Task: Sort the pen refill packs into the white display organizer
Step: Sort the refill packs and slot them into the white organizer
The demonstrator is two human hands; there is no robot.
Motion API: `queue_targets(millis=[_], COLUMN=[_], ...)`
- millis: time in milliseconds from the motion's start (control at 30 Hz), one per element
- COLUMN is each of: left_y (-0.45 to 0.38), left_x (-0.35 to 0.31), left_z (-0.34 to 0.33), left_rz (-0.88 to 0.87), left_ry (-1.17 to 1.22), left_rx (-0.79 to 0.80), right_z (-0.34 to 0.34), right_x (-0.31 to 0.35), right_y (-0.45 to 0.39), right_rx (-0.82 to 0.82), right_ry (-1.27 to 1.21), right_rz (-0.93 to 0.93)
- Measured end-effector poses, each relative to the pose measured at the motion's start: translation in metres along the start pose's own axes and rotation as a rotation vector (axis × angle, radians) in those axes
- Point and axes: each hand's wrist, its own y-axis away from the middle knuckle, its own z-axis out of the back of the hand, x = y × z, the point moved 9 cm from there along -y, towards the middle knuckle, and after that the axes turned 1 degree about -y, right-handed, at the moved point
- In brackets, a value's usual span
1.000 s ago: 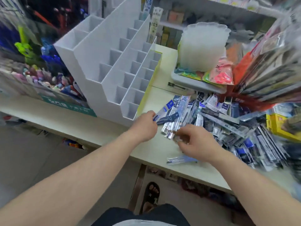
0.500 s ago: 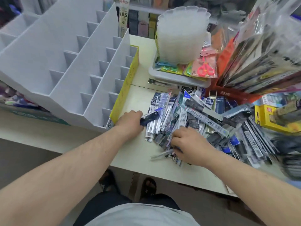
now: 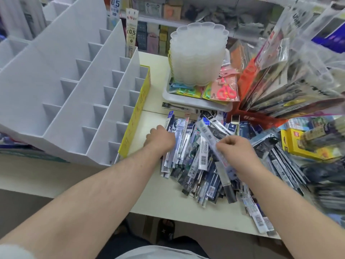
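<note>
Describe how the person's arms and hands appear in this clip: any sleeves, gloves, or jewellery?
Both forearms are bare up to the frame edge, with no sleeves in view. The left hand and right hand wear no gloves, and no rings, watch or wristband show. Fine hair shows on the forearms.

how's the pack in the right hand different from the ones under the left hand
The long pack pinched in the right hand is lifted off the heap and slants across it; the packs under the left hand lie flat on the table. The lifted pack is single; the left hand's packs form a side-by-side bundle. Both are slim clear sleeves with printed labels.
</note>
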Motion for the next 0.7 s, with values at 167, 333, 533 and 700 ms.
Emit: queue_targets(millis=[167,333,533,700], left_y=[0.012,0.013,0.017,0.021], left_x=[-0.024,-0.035,-0.044,-0.025], left_z=[-0.025,-0.036,-0.043,-0.029], left_rz=[0.030,-0.006,-0.077,0.010], left_ry=[-0.133,-0.195,-0.052,0.180], left_rx=[0.066,0.050,0.099,0.204], right_z=[0.013,0.015,-0.033,-0.070], right_x=[-0.002,0.009,0.007,-0.003], right_y=[-0.015,0.009,0.034,0.040], right_rx=[-0.175,-0.195,-0.068,0.036], right_ry=[0.014,0.130,0.427,0.791], right_rz=[-0.084,0.114,0.415,0.569])
